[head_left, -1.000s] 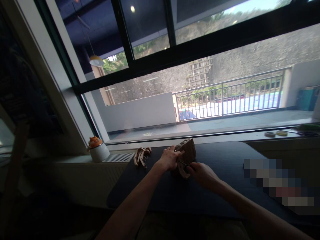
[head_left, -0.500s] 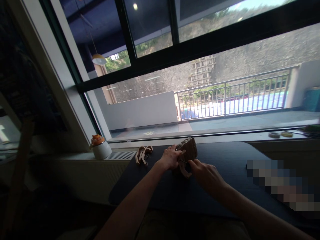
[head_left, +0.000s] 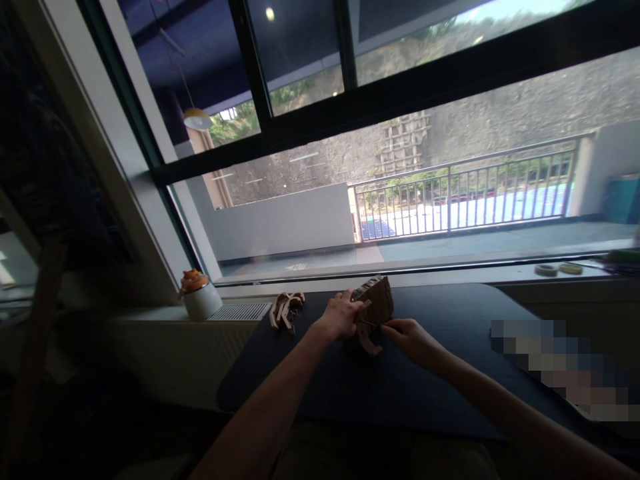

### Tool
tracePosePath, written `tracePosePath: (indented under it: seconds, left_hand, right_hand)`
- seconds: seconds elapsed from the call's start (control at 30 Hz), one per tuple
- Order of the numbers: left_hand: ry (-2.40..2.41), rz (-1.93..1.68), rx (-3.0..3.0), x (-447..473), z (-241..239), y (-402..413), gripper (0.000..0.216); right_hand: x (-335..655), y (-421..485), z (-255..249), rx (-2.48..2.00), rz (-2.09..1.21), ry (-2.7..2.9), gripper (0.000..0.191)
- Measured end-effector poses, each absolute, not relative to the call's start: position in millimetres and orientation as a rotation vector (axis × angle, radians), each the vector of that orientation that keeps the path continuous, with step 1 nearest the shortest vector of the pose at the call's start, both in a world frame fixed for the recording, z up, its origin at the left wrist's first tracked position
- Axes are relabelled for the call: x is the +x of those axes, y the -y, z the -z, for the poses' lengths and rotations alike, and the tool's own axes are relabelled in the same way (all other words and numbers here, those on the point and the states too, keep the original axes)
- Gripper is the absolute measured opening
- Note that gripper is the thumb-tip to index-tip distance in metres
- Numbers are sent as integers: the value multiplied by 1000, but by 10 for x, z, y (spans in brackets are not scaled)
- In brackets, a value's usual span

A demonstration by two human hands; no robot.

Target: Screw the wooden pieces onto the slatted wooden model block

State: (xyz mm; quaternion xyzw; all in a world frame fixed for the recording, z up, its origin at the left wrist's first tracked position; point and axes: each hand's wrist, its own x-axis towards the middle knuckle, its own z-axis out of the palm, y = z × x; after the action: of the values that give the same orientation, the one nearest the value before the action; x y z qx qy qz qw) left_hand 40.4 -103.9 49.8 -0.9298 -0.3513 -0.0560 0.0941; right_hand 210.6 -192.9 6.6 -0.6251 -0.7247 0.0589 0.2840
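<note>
A brown wooden block with a rough, pale top edge stands on the dark table. Against its near side is a curved piece of light wood. My left hand is closed around the left side of the block and the upper end of the curved piece. From the right, my right hand pinches the end of a thin metal rod, which points left toward the curved piece. What kind of tool or fastener the rod is, I cannot make out. The left fingertips are partly hidden.
Several more curved wooden pieces, with small dark metal bits among them, lie at the table's back left. A white pot with an orange figure stands on the sill. Tape rolls lie on the right sill. A blurred-out item is at right.
My right hand has shifted slightly and its fingers have turned, now pinching at the rod's end, with more of the rod showing. The left hand and the block stay nearly in place.
</note>
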Motion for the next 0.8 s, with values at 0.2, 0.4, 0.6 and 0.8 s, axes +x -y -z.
tracePosePath:
  seconds: [0.2,0.4,0.6,0.8]
  left_hand:
    - [1023,156,-2761,395,-491,1031,42]
    - [1025,161,-2761,397,-478,1022,40]
    - [1031,174,-2753,400,-475,1022,43]
    - [1026,170,-2757,408,-480,1017,42]
  right_hand:
    - [2063,2038,-146,-1707,32,1996,23]
    - [1983,2154,-191,-1657,260,2164,27]
    - [2022,2087,-78,-1712,175,2063,20]
    - [2110,1932,-28,-1728,-100,1983,40]
